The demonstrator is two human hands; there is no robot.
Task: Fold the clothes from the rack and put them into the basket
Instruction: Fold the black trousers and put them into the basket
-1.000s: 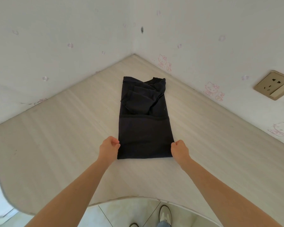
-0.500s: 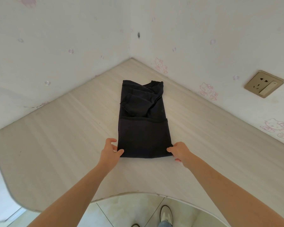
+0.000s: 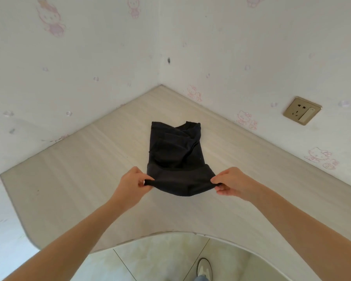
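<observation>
**Near hem of dark garment raised between two hands**

A partly folded black cloth garment (image 3: 175, 157) lies near the middle of a pale wood-grain corner tabletop (image 3: 69, 179), its long side running toward the wall corner at 12 o'clock. The far end rests flat and rumpled on the wood; the near end is raised off the surface and sags in a curve between the hands. The left hand (image 3: 133, 184), at 9 o'clock of that raised edge, pinches its corner between thumb and curled fingers. The right hand (image 3: 230, 183), at 3 o'clock, pinches the opposite corner the same way. A brass-coloured wall socket plate (image 3: 302, 110) sits at 2 o'clock on white wallpaper printed with pink cartoon cats (image 3: 51, 17). A pale shoe (image 3: 204, 267) stands on the tiled floor at 6 o'clock.
</observation>
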